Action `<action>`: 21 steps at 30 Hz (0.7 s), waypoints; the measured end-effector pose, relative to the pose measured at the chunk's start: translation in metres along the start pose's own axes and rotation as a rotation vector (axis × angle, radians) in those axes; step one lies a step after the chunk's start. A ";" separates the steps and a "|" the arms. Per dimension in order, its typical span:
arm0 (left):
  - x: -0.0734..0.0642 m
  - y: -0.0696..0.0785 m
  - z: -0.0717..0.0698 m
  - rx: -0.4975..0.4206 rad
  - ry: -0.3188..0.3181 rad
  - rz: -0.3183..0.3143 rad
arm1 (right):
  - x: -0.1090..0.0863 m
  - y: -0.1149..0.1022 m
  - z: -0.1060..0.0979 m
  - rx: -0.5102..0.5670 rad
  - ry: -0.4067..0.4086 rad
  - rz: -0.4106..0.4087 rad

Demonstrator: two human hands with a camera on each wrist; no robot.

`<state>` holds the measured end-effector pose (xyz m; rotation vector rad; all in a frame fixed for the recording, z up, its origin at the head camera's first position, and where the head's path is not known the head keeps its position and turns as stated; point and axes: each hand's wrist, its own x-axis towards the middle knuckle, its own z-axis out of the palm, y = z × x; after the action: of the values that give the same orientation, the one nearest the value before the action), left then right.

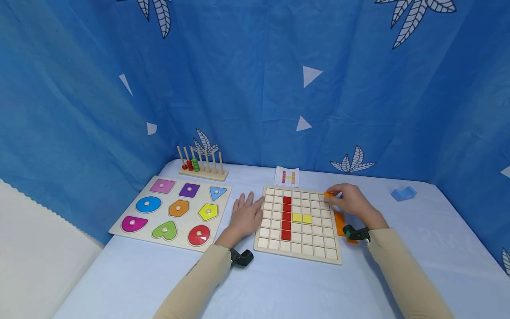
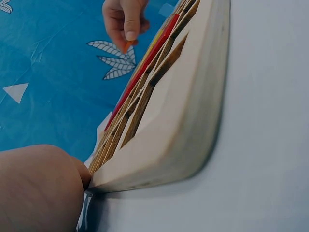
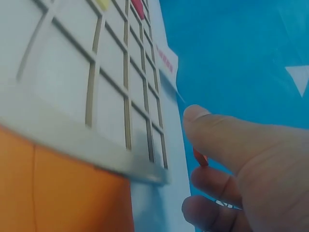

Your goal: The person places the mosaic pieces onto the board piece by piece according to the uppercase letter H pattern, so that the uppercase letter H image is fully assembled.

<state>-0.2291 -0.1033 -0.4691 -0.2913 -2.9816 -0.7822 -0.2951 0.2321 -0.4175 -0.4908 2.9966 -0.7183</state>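
A wooden grid board (image 1: 296, 238) lies on the table with a column of several red square tiles (image 1: 286, 216) and two yellow tiles (image 1: 301, 218) set in its cells. My left hand (image 1: 246, 215) lies flat by the board's left edge, fingers extended, fingertips at the rim. Over the far right corner, my right hand (image 1: 350, 199) pinches an orange square tile (image 1: 328, 195) between thumb and fingers. In the right wrist view, the thumb and fingers mostly cover this tile (image 3: 200, 157). More orange tiles (image 1: 339, 223) lie along the board's right side, partly beneath the right wrist.
Behind the board lies a printed pattern card (image 1: 286, 177). To the left are a knobbed shape puzzle (image 1: 185, 195) and a peg stand with beads (image 1: 202, 173). A light blue block (image 1: 404, 193) sits at the far right. Blue cloth (image 1: 239, 88) hangs behind the table.
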 end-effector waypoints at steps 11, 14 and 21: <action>0.000 0.001 0.000 -0.005 -0.003 -0.005 | 0.005 -0.013 0.010 0.023 -0.008 -0.027; 0.000 0.001 0.000 -0.011 -0.001 -0.004 | 0.005 -0.015 0.012 0.030 -0.014 -0.022; 0.001 0.001 0.000 -0.006 -0.013 -0.017 | 0.005 -0.022 0.017 0.052 -0.017 -0.011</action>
<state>-0.2302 -0.1024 -0.4690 -0.2732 -2.9983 -0.7939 -0.2921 0.2046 -0.4224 -0.5083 2.9529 -0.7867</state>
